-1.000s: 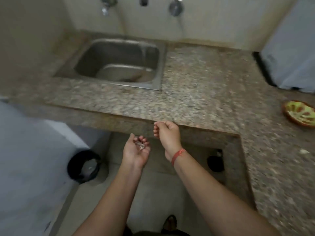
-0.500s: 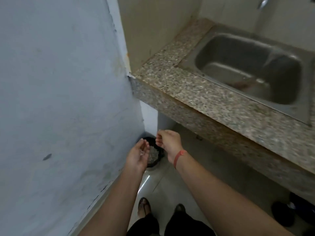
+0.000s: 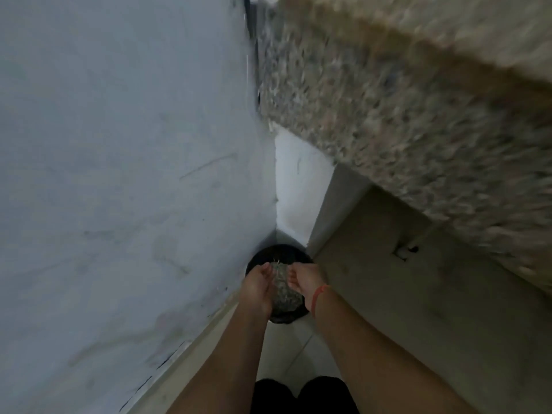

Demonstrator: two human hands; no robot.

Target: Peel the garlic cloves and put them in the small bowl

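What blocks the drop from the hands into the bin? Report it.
Nothing visible does. The left hand and right hand are held side by side over the black bin, whose mouth is open with no lid. Only grey waste inside shows in the gap between them.

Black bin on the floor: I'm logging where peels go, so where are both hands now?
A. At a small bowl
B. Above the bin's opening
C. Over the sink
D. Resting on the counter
B: the left hand and the right hand hang side by side over the black bin, which stands in the floor corner by the wall.
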